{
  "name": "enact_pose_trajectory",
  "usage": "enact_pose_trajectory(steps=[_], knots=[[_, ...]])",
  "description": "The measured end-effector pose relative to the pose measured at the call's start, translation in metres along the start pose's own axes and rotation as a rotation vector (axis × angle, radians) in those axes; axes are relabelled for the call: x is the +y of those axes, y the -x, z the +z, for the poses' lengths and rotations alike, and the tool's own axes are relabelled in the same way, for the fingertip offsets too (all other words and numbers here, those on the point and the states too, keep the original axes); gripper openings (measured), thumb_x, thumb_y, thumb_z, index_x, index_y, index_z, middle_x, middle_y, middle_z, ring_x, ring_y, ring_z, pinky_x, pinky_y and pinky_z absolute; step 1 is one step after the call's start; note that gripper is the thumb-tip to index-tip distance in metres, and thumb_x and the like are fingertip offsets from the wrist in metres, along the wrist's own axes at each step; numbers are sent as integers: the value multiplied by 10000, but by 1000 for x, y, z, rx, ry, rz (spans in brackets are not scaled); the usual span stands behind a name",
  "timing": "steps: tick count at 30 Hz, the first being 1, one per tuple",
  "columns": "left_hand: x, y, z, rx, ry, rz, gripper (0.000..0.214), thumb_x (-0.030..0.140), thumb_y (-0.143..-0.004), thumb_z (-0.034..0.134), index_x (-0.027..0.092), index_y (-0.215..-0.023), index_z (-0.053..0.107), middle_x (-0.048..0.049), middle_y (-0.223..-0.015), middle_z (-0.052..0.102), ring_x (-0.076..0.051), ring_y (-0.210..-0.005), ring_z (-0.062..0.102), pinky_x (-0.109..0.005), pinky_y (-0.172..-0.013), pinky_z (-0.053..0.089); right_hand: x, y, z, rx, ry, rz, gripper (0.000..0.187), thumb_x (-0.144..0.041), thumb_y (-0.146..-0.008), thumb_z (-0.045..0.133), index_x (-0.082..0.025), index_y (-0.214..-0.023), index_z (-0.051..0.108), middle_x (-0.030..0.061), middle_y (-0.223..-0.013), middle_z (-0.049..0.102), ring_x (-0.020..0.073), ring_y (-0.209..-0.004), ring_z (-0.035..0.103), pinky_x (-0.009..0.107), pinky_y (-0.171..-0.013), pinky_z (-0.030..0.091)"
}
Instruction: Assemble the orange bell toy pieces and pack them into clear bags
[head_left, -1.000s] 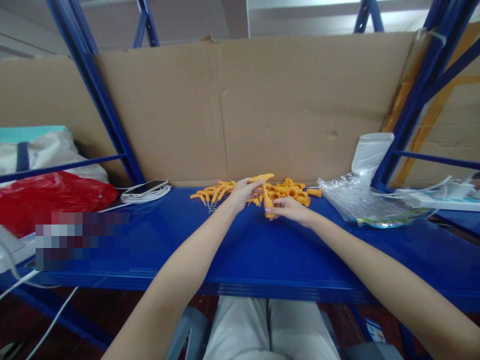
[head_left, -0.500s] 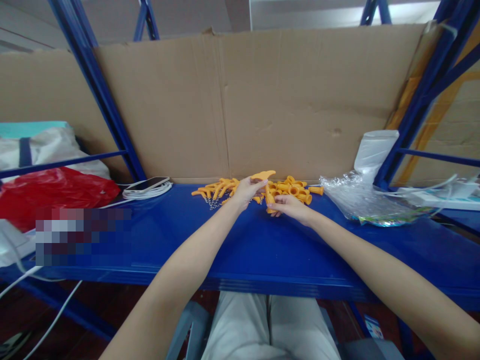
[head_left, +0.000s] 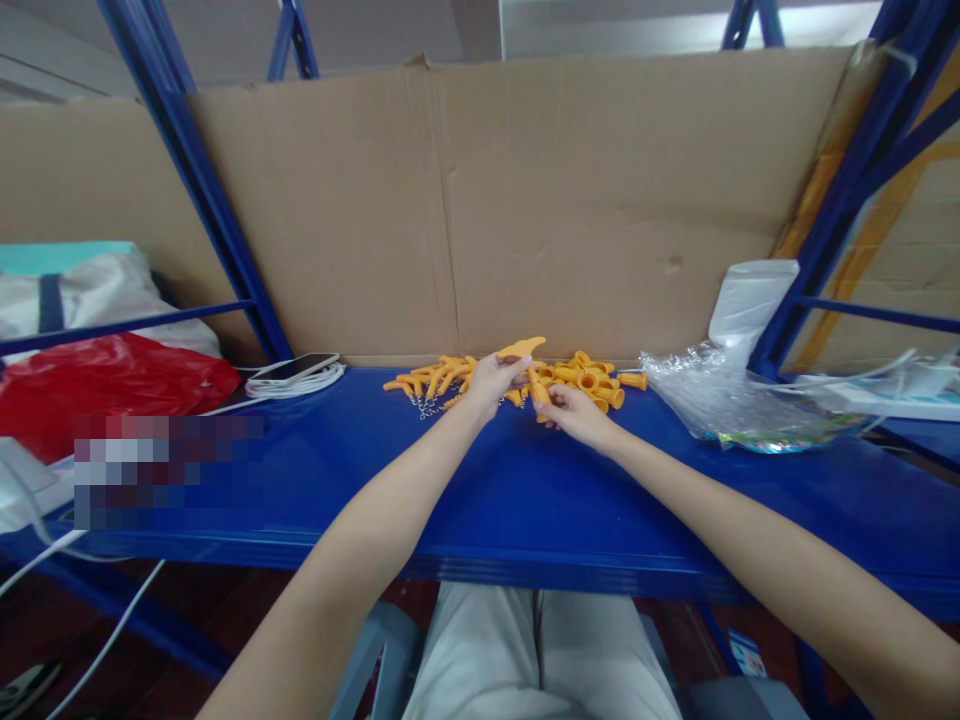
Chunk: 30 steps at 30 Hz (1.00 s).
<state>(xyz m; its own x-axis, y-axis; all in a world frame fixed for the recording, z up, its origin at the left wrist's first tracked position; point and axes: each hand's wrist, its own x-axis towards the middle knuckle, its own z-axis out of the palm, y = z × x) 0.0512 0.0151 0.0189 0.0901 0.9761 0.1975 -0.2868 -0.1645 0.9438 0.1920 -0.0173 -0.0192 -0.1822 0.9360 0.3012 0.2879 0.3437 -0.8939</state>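
My left hand (head_left: pixel 495 382) is closed on a curved orange plastic piece (head_left: pixel 523 348), whose pointed end sticks out above the fingers. My right hand (head_left: pixel 576 412) grips an orange tapered tube (head_left: pixel 538 385) that slants upward and meets the underside of the left-hand piece; whether they are joined I cannot tell. Behind my left hand lies a pile of slim curved orange pieces (head_left: pixel 431 378) with small metal chains (head_left: pixel 426 407). Behind my right hand is a heap of hollow orange tubes (head_left: pixel 589 380) with flared ends. My fingers partly hide both held parts.
The blue tabletop (head_left: pixel 525 500) backs onto a tall cardboard sheet (head_left: pixel 562 200). A phone (head_left: pixel 300 368) rests on a coiled white cable (head_left: pixel 296 386) to the left, beyond it a red bag (head_left: pixel 112 385). Clear plastic bags (head_left: pixel 712 390) lie at right, near a blue post (head_left: pixel 825 230).
Both hands have shifted slightly; the held orange pieces moved a little left, and the tube now tilts more. My right hand has risen a bit. The piles look unchanged.
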Motion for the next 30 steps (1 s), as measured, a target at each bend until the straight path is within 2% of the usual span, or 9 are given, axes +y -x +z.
enact_pose_trajectory(steps=[6,10,17,24,30], knots=[[0,0,0,-5,64,-9,85,76,-656,694,131,-666,630,1,-595,651,-84,-493,588,-218,-573,489,5,0,3,69,121,-105,161,-324,-787,556,-190,-710,513,-14,-629,549,114,-557,490,268,-551,390],[0,0,-2,-42,126,-34,85,89,-646,702,127,-644,627,-13,-603,662,-95,-502,600,-217,-562,484,0,4,6,21,-76,-88,222,-372,-792,556,-188,-677,511,-27,-613,528,88,-512,449,251,-516,344],[0,-4,-6,-88,152,-43,54,95,-671,680,122,-670,633,-30,-615,671,-101,-508,605,-212,-550,477,-10,9,4,-174,-566,119,207,-353,-741,645,-170,-770,553,5,-662,608,88,-517,487,237,-491,318],[1,-5,-7,-67,132,-71,43,82,-688,656,117,-697,633,-36,-630,666,-94,-501,592,-224,-572,481,-17,14,1,-194,-642,153,130,-285,-774,624,-169,-788,568,4,-659,606,87,-525,484,227,-497,304],[2,-2,-4,-59,126,-74,60,59,-722,613,105,-688,633,-39,-631,664,-98,-499,604,-219,-557,474,-21,16,5,-229,-713,169,173,-331,-780,606,-175,-814,540,-6,-638,581,84,-494,442,229,-485,288]])
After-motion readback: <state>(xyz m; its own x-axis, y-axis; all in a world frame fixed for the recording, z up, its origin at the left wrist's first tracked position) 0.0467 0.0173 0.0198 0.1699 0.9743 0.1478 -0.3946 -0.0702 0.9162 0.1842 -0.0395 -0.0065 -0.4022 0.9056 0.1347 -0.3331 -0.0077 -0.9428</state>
